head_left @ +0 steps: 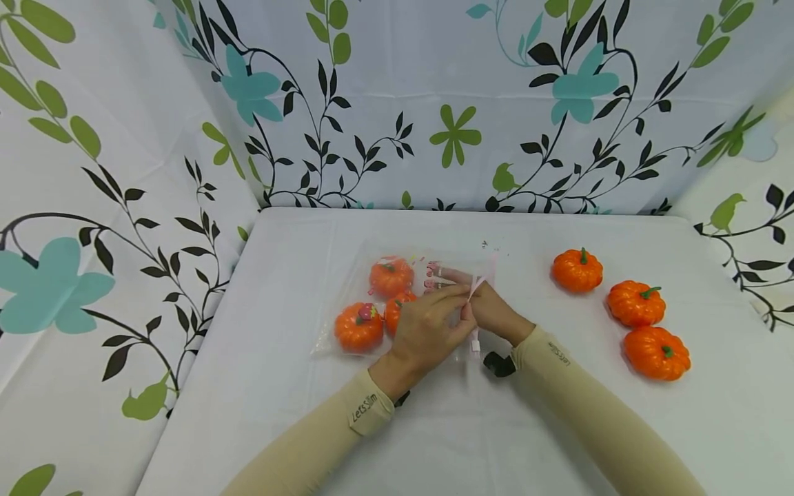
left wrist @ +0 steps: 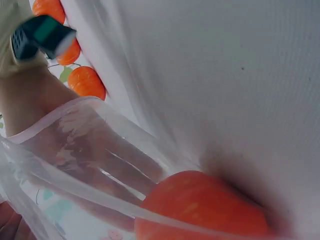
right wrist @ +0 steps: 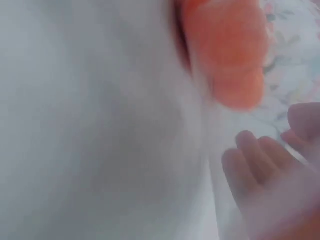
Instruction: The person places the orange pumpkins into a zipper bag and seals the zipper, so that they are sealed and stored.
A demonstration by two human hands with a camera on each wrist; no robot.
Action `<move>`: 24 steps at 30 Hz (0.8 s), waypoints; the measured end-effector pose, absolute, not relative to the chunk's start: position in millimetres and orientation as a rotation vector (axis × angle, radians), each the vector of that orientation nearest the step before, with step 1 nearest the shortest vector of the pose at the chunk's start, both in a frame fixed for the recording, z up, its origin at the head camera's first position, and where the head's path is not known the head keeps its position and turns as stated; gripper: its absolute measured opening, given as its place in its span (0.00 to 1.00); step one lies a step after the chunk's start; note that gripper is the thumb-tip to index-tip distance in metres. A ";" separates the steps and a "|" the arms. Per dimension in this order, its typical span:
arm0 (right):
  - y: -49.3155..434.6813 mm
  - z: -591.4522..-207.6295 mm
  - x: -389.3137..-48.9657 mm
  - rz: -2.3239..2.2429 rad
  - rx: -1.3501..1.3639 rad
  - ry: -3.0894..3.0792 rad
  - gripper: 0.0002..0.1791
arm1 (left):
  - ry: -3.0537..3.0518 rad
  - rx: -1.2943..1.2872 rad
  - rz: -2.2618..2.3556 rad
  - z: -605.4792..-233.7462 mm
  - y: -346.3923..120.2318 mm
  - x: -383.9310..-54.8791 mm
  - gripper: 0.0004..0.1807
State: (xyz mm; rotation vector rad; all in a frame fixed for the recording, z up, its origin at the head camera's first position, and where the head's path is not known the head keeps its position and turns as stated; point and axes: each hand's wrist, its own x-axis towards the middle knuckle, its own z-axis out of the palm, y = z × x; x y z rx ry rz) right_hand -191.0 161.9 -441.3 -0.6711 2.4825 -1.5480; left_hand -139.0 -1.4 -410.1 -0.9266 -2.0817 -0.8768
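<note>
A clear zip bag [head_left: 338,337] with a pink rim lies on the table, its mouth facing right. Inside it are three small orange toy pumpkins [head_left: 358,328]. My left hand [head_left: 428,331] pinches the rim at the mouth between thumb and fingers. Through the mouth reaches my right hand [head_left: 494,311], its fingers within the bag and pointing left. The left wrist view shows those fingers [left wrist: 125,170] fairly straight behind the film, near a pumpkin [left wrist: 200,205]. In the right wrist view, the right hand [right wrist: 270,180] appears blurred, holding nothing, apart from the pumpkins [right wrist: 225,40].
Three more pumpkins stand on the table's right side: one at the back [head_left: 577,270], one in the middle [head_left: 636,303] and one in front [head_left: 656,353]. White cloth covers the table [head_left: 260,386]. A leaf-patterned curtain [head_left: 384,89] hangs behind.
</note>
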 end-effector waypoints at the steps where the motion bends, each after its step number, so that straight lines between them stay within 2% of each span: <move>1: 169.3 -439.0 -185.9 -1.564 -0.620 2.517 0.23 | -2.084 -0.918 -0.881 -410.5 -1.5 -139.1 0.07; 6: 214.3 -431.6 -169.9 -1.504 -0.318 2.942 0.12 | -2.113 -0.886 -0.903 -411.0 -1.8 -138.5 0.07; 9: 242.2 -425.8 -167.4 -1.482 -0.044 3.128 0.15 | -2.126 -0.876 -0.916 -410.7 -1.6 -137.5 0.06; 12: 267.8 -419.0 -169.4 -1.417 0.135 3.229 0.25 | -2.126 -0.873 -0.920 -409.6 -1.4 -136.8 0.05; 16: 295.1 -410.1 -172.1 -1.313 0.240 3.235 0.51 | -2.131 -0.872 -0.933 -408.4 -0.8 -135.2 0.05; 19: 309.1 -407.3 -174.6 -1.250 0.297 3.175 0.65 | -2.135 -0.872 -0.939 -407.7 -0.4 -134.2 0.04; 24: 322.4 -407.6 -180.5 -1.154 0.372 3.060 0.75 | -2.137 -0.871 -0.936 -408.3 0.5 -133.5 0.04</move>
